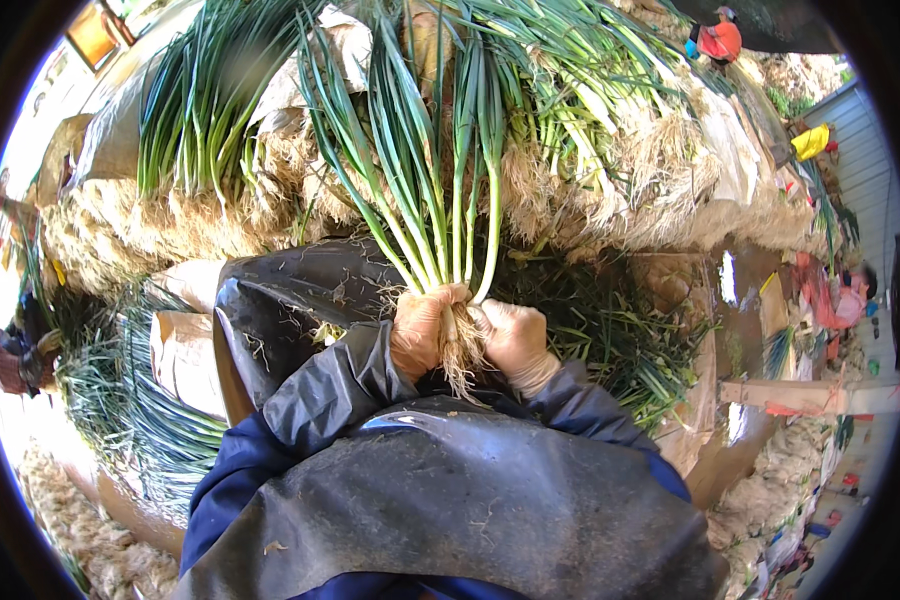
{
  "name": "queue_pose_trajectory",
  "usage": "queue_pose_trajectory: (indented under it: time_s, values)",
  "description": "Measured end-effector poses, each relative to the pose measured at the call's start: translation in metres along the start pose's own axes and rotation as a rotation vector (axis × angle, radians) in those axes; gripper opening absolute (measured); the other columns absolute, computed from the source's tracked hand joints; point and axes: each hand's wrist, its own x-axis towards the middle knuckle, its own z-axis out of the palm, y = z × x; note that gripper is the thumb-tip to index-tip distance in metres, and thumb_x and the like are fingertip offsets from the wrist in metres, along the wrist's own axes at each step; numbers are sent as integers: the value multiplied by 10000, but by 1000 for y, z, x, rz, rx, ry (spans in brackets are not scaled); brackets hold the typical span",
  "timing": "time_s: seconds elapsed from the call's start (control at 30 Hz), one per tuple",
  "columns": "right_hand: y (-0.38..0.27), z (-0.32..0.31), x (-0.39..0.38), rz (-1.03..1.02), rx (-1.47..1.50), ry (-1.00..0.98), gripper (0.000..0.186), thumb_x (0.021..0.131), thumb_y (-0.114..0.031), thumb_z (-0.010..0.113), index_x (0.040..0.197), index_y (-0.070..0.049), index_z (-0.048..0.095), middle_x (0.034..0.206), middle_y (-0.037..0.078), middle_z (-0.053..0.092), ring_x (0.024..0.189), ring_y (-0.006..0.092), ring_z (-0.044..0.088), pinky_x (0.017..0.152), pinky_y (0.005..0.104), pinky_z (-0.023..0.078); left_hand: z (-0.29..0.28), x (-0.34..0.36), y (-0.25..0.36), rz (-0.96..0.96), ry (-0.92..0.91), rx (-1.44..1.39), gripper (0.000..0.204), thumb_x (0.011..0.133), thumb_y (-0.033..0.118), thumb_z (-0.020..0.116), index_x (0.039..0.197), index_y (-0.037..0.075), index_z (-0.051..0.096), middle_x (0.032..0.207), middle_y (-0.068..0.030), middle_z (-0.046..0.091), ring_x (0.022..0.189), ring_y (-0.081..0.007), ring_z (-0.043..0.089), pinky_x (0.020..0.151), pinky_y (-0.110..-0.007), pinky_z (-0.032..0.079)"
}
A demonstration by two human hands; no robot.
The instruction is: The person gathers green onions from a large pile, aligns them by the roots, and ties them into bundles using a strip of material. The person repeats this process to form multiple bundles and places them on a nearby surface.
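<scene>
Gripping: both hands are clamped round one bunch of green onions [440, 190], right in front of the person's chest.
Left hand [422, 330]: gloved, fingers curled tight about the white base of the bunch, just above the roots.
Right hand [515, 340]: gloved too, closed on the same base from the other side, touching the stalks beside the left hand.
Roots [460, 360]: a pale, stringy tuft hanging down between the two hands.
Leaves: long green blades fanning up and away from the hands.
Apron [450, 500]: dark and shiny, flecked with bits of root, filling the lower middle under the hands.
Sleeves [320, 390]: dark blue, running up to both wrists.
Heap [590, 150]: more green onions stacked beyond the bunch, roots facing the person.
Left side: another pile of green leaves [160, 420] beside the apron.
</scene>
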Motion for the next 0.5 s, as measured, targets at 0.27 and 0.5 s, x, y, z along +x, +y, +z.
queue_pose_trajectory:
  time_s: [0.27, 0.5]
  values:
    - [-33, -19, -15, -182, 771, -207, 272, 918, -128, 650, 676, -17, 591, 647, 90, 620, 555, 153, 586, 556, 280, 498, 9, 0, 9, 0, 158, 241, 124, 828, 69, 699, 893, -36, 708, 794, -78, 693, 645, -153, 632, 590, -278, 515]
    - [23, 19, 52, 526, 947, -145, 233, 978, -184, 615, 1114, 0, 660, 828, -35, 599, 702, 40, 520, 609, 199, 424, 2, 0, 9, -41, 153, 186, 130, 808, 15, 714, 928, -26, 688, 775, -83, 683, 633, -178, 630, 582, -309, 510]
